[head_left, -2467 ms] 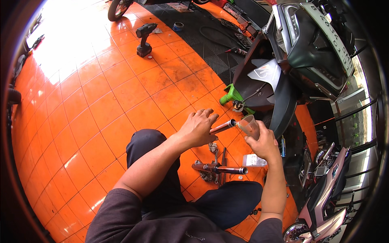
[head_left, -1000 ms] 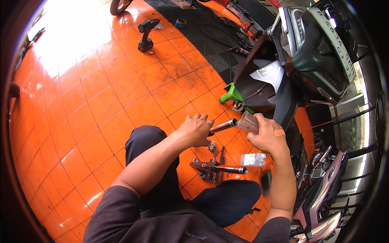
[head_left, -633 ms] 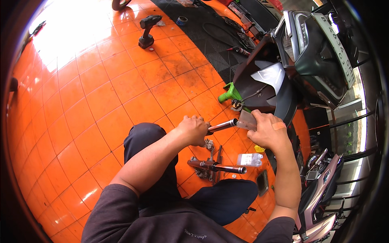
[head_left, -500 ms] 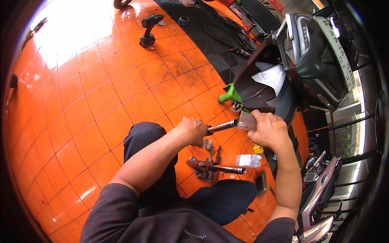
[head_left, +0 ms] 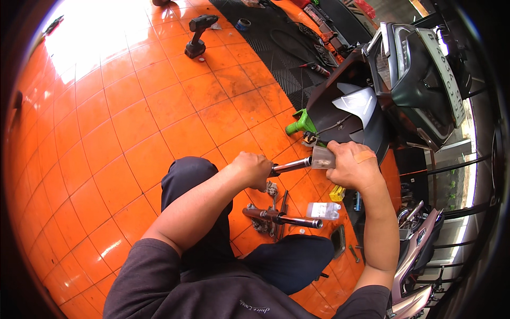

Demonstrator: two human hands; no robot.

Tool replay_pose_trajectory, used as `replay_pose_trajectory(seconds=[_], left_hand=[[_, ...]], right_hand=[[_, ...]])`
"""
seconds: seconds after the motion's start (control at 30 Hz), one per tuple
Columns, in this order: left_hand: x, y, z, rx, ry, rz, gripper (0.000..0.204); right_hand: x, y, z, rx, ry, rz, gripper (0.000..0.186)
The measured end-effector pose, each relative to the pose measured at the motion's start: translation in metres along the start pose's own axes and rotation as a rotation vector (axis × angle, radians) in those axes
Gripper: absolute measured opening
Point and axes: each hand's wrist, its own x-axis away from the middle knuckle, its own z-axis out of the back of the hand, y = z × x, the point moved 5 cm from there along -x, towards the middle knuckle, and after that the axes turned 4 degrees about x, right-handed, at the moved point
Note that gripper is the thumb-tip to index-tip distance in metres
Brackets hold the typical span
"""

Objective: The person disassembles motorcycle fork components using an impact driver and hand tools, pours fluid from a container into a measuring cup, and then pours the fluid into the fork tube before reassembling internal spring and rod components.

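Note:
My left hand (head_left: 251, 169) is closed round a motorcycle fork leg (head_left: 293, 166), whose shiny tube points right and slightly up. At the tube's open end, my right hand (head_left: 355, 165) grips a translucent plastic cup (head_left: 322, 158). The cup's mouth faces the tube and meets or overlaps its rim; I cannot tell which. Dark specks or residue show inside the cup. Below my hands, a second fork leg (head_left: 298, 220) lies on the floor with its chrome tube pointing right. Next to it is a clear plastic bottle (head_left: 323, 211) with a white label.
A dark scooter front (head_left: 425, 95) and a green stand (head_left: 302, 123) rise at the right. A yellow box (head_left: 337, 193), a dark tray (head_left: 338, 242) and a bolt (head_left: 354, 254) lie near my knee. Farther off stands a cordless drill (head_left: 197, 36) on orange tiles. Another scooter (head_left: 417, 250) is lower right.
The cup has turned from a tilted position to line up more squarely with the tube's end. My left hand keeps its hold on the fork leg. The view has shifted slightly.

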Motion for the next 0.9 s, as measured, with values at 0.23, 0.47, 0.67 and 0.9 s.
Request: replay_pose_trajectory(seconds=[0.23,0.47,0.67,0.9], left_hand=[[0.002,-0.0005,0.0017,-0.002,-0.002,-0.001,0.033],[0.0026,-0.0009,0.0039,-0.009,-0.113,0.026,0.056],[0.0015,-0.0008,0.0031,-0.041,-0.146,0.032,0.058],[-0.0006,-0.0006,0.0003,-0.04,-0.162,0.056,0.057]], right_hand=[[-0.0023,-0.0004,0.0005,-0.01,0.036,0.009,0.033],[-0.0011,-0.0015,0.0023,0.015,0.105,0.057,0.027],[-0.0005,-0.0016,0.0019,0.022,0.139,0.083,0.025],[0.0015,-0.0011,0.001,0.01,0.174,0.089,0.023]])
